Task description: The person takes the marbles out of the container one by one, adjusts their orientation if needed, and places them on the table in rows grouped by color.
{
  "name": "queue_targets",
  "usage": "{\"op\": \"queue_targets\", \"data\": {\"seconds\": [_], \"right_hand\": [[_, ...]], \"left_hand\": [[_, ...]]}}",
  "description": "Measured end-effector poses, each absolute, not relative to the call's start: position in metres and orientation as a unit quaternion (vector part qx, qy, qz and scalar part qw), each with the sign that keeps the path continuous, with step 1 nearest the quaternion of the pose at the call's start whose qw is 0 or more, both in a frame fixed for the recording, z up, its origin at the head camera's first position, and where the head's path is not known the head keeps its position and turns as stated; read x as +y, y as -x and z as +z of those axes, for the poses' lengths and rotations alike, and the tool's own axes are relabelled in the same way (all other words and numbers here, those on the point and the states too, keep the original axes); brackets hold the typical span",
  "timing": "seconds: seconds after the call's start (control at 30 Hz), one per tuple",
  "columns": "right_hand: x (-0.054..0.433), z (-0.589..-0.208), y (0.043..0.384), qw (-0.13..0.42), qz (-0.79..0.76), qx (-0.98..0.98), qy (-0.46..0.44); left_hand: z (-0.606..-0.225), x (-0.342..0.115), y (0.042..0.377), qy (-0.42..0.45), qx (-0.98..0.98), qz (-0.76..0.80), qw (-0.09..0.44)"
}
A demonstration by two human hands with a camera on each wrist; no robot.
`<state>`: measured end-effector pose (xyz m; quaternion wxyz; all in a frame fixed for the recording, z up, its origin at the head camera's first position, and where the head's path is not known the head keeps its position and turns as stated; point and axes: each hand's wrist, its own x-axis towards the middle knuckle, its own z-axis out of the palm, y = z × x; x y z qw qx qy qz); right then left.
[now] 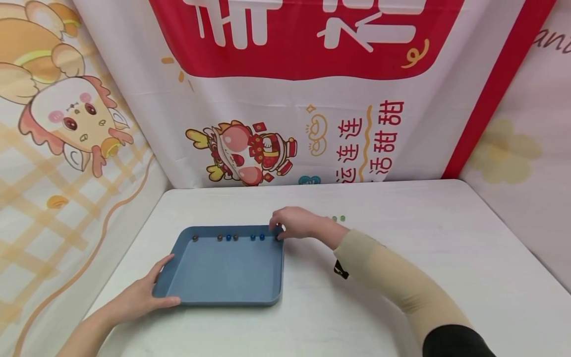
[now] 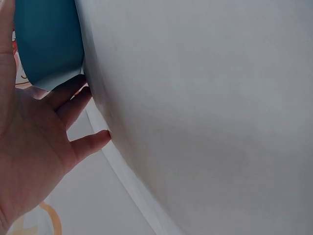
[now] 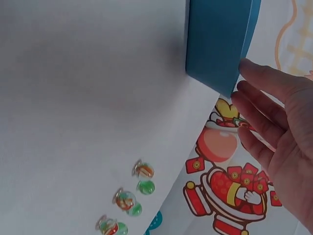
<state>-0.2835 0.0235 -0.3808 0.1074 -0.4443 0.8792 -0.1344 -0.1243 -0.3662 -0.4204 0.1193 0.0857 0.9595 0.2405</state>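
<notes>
Blue tray: the rectangular blue tray [image 1: 227,272] lies flat on the white table [image 1: 379,312], its floor facing up.
Marble row: six small marbles [image 1: 229,238], blue and brownish, sit unevenly spaced along the tray's far wall.
Corner marble: a dark marble [image 1: 278,238] sits in the tray's far right corner, partly hidden by fingertips.
Left hand: the left hand [image 1: 144,292] spans the tray's near left corner, spread wide, thumb at the near wall.
Right hand: the right hand [image 1: 294,221] touches the tray's far right corner, fingers bent; whether it pinches the dark marble cannot be told.
Sleeve: a beige sleeve [image 1: 388,275] covers the right forearm, right of the tray.
Outer marbles: green marbles [image 3: 145,187] and clear orange-swirled marbles [image 3: 124,199] rest on the table, outside the tray.
Backdrop: a printed cloth [image 1: 156,119] hangs beyond the tray.
</notes>
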Motion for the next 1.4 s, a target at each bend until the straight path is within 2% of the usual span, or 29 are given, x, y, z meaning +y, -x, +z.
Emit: {"op": "queue_targets", "data": {"seconds": [0.93, 1.4], "right_hand": [[-0.002, -0.394, 0.278, 0.111, -0.046, 0.898, 0.424], [-0.005, -0.391, 0.28, 0.14, -0.049, 0.894, 0.423]], "left_hand": [[-0.421, -0.366, 0.124, -0.084, 0.959, 0.244, 0.12], [-0.42, -0.365, 0.123, -0.083, 0.958, 0.247, 0.121]]}}
